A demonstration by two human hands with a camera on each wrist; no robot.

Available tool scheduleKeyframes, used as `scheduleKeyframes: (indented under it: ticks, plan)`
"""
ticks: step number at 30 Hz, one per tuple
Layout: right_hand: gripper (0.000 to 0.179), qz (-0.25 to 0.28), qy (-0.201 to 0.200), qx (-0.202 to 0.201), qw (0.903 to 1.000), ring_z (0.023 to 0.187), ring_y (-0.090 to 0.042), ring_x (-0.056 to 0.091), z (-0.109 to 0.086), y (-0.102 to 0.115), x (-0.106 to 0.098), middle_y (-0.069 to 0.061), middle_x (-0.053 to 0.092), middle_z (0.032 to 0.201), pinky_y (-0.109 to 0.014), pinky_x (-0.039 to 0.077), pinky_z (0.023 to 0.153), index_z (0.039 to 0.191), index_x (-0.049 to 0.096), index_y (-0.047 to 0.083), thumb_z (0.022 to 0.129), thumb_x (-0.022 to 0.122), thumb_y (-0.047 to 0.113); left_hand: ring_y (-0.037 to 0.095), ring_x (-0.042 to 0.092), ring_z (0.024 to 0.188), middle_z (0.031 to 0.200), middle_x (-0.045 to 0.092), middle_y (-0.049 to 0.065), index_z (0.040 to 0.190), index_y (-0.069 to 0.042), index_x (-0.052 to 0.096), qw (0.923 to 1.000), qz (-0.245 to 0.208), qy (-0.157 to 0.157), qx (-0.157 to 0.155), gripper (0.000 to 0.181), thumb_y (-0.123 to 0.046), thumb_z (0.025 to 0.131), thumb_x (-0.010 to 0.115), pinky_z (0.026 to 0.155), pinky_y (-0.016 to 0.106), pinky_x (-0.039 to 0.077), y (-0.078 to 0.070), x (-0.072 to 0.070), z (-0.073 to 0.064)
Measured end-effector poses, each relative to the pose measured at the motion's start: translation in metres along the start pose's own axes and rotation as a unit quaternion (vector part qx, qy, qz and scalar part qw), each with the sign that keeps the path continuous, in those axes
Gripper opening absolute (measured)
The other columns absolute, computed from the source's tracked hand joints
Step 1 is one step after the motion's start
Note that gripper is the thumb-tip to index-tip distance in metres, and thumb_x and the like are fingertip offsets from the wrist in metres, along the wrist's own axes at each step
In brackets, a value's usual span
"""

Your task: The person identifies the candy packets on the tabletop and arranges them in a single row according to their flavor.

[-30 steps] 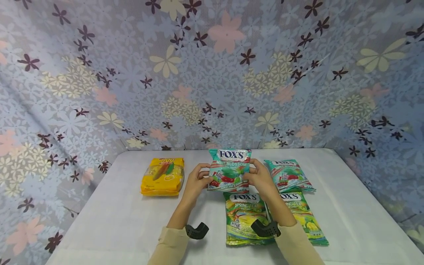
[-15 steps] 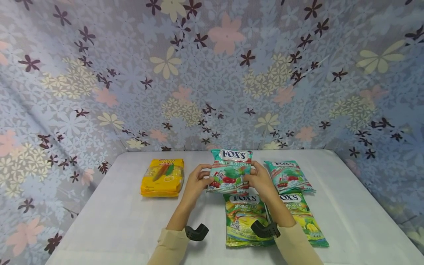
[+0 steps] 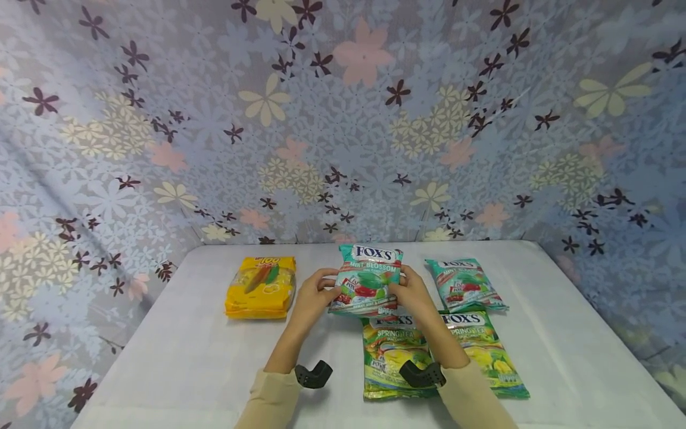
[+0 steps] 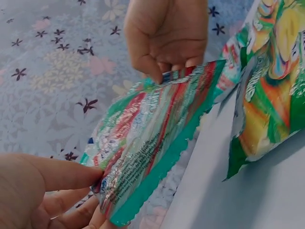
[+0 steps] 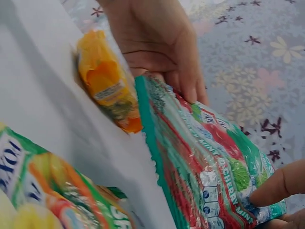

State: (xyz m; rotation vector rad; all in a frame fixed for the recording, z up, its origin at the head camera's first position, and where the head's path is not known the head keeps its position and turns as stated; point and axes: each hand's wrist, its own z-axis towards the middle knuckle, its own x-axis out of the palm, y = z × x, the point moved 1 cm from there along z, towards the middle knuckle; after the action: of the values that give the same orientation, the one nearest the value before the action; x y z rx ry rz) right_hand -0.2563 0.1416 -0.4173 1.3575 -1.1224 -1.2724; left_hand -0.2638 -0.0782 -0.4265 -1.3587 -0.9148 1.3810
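A teal Fox's Mint Blossom candy bag [image 3: 367, 285] is held up between both hands, its printed front facing me in the head view. My left hand [image 3: 316, 293] pinches its left edge, thumb on the front and fingers behind. At the opposite edge my right hand [image 3: 417, 295] grips it the same way. The bag's lower edge overlaps a green and yellow Fox's Spring Tea bag [image 3: 393, 360] lying below. In the left wrist view the teal sealed edge of the candy bag [image 4: 152, 148] shows, and the right wrist view shows its cherry print.
A second Spring Tea bag [image 3: 490, 357] lies partly behind the right forearm. Beyond it is another Mint Blossom bag [image 3: 466, 285]. A yellow candy bag [image 3: 261, 289] lies at the left on the white table [image 3: 182, 357]. Floral cloth [image 3: 343, 119] hangs behind the table.
Both hands and the held Mint Blossom bag have shifted slightly left and down, while the view itself moved a little. The grip stays the same, and the other bags lie where they were.
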Motion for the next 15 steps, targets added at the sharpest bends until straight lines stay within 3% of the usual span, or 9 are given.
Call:
scheduleKeyframes:
  ticks: [1,3,7,10,15]
  plan:
    - [0.058,-0.002,0.002,0.004,1.0,0.088,-0.019,0.057,0.0,-0.001,0.002,-0.017,0.061,0.111,-0.034,0.047,0.076,0.146,0.029,-0.004,0.092,0.049,0.002,0.018,0.063,0.077,0.103,0.069,0.012,0.125,-0.005,0.061,0.9999,0.011,-0.003,0.003,0.035,-0.009,0.09,0.066,0.067,0.028,0.05,0.0,-0.001,-0.001]
    - [0.058,0.001,0.009,0.008,0.9999,0.088,-0.021,0.055,-0.001,-0.002,0.005,-0.014,0.058,0.097,-0.036,0.044,0.076,0.146,0.029,-0.003,0.092,0.049,0.003,0.018,0.063,0.078,0.102,0.07,0.013,0.124,-0.003,0.061,0.9996,0.027,-0.006,0.009,0.035,-0.008,0.089,0.066,0.065,0.028,0.051,0.0,-0.004,-0.001]
    - [0.062,0.001,0.021,0.005,0.9998,0.089,-0.023,0.051,0.001,-0.006,0.008,-0.008,0.052,0.09,-0.037,0.042,0.075,0.147,0.025,-0.002,0.091,0.051,0.003,0.018,0.063,0.079,0.103,0.07,0.013,0.123,0.0,0.063,0.9985,0.052,-0.012,0.011,0.036,-0.008,0.088,0.067,0.065,0.027,0.05,0.0,-0.007,-0.001]
    - [0.064,0.006,0.044,0.007,0.999,0.1,-0.027,0.057,0.003,-0.008,0.009,-0.018,0.058,0.115,-0.041,0.047,0.083,0.147,0.024,-0.002,0.091,0.054,0.003,0.018,0.062,0.078,0.105,0.069,0.014,0.124,0.0,0.063,0.9979,0.063,-0.017,0.001,0.038,-0.008,0.087,0.069,0.066,0.028,0.05,0.004,-0.008,-0.003]
    - [0.072,0.01,0.084,0.013,0.9963,0.11,-0.034,0.058,0.01,-0.01,0.016,-0.027,0.051,0.132,-0.046,0.048,0.089,0.148,0.021,-0.001,0.088,0.061,0.002,0.02,0.063,0.082,0.11,0.066,0.018,0.129,0.004,0.057,0.9988,0.048,-0.012,0.0,0.048,-0.004,0.084,0.073,0.069,0.029,0.053,0.015,-0.011,-0.008]
